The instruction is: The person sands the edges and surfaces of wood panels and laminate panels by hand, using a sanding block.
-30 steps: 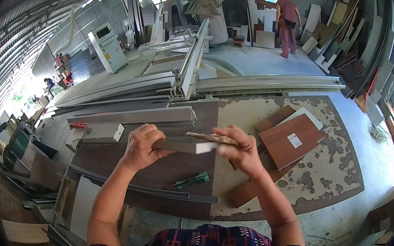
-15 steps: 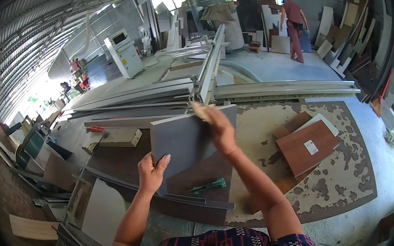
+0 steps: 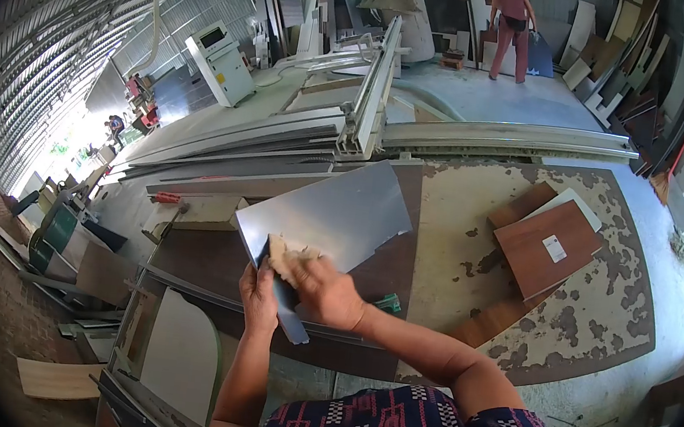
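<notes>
1. The grey panel (image 3: 334,213) is held up off the dark brown bench top (image 3: 210,262), tilted so that its glossy broad face is turned toward the camera. Its long axis runs from the near-left corner, at the hands, up and away to the far right.
2. The left hand (image 3: 259,297) is closed on the panel's near-left edge, with the fingers wrapped round that edge. It carries the panel from below.
3. The right hand (image 3: 328,295) is closed on a crumpled pale cloth (image 3: 291,257) and presses it flat against the panel's face near the lower-left corner, just beside the left hand. How much of the cloth lies under the palm cannot be told.
4. A green-handled tool (image 3: 387,303) lies on the bench top just right of the right hand, partly hidden by the wrist.
5. To the right, well apart from the hands, a reddish-brown board (image 3: 547,247) with a small white label (image 3: 555,248) rests on a stack of other boards on the mottled surface.
6. Beyond the panel, a long metal rail (image 3: 373,90) runs away from the camera. A white machine (image 3: 221,65) stands at the far left, and another person (image 3: 513,26) stands at the back among leaning boards.
</notes>
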Tool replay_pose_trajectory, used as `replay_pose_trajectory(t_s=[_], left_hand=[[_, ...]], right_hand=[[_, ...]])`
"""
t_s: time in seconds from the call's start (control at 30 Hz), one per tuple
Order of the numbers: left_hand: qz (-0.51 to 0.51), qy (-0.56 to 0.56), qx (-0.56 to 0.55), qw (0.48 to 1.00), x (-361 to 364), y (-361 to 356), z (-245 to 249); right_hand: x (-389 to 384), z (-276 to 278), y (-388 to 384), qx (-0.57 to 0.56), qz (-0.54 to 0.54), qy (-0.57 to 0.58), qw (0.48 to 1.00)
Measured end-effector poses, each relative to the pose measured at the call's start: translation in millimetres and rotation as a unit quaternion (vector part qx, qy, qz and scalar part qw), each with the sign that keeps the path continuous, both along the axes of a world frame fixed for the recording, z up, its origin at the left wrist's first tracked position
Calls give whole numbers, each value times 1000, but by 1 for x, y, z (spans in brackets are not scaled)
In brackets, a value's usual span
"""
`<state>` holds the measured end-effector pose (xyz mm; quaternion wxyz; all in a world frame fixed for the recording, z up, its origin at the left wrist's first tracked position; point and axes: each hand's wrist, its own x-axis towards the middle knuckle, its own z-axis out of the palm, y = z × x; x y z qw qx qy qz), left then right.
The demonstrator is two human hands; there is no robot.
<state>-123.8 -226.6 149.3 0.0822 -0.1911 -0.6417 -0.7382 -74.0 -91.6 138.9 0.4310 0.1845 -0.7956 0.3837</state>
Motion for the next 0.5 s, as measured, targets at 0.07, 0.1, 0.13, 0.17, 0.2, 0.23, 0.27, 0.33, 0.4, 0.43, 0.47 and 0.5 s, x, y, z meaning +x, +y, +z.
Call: replay_pose_trajectory(t_s=[0.07, 0.1, 0.13, 0.17, 0.2, 0.23, 0.27, 0.33, 0.4, 0.43, 0.47, 0.5], left_hand=[[24, -25, -10, 999, 1, -6, -4], [35, -38, -16, 999, 2, -7, -6], [26, -55, 2, 998, 4, -7, -6], [25, -56, 5, 998, 6, -7, -6], [24, -57, 8, 998, 8, -7, -6], [22, -57, 10, 998, 10, -7, -6], [23, -66, 19, 997, 11, -8, -8], [23, -81, 35, 996, 12, -9, -13], [-2, -64, 26, 998, 18, -6, -8], [-14, -57, 21, 998, 21, -5, -7], [-49, -68, 20, 996, 19, -9, -11], [-60, -71, 19, 995, 20, -11, -12]], right_hand=[[-29, -32, 24, 5, -70, -24, 997], [-49, -55, 46, -15, -77, -43, 996], [-57, -63, 66, -1, -179, -100, 979], [-68, -77, 87, -30, -230, -164, 959], [-80, -94, 112, -83, -254, -211, 940], [-89, -110, 135, -92, -294, -293, 905], [-91, -123, 153, -155, -284, -315, 892], [-86, -121, 156, -112, -290, -353, 882], [-75, -109, 116, -71, -256, -247, 932], [-60, -87, 85, -36, -224, -171, 959], [-49, -67, 59, -21, -176, -93, 980], [-39, -47, 38, -7, -126, -14, 992]])
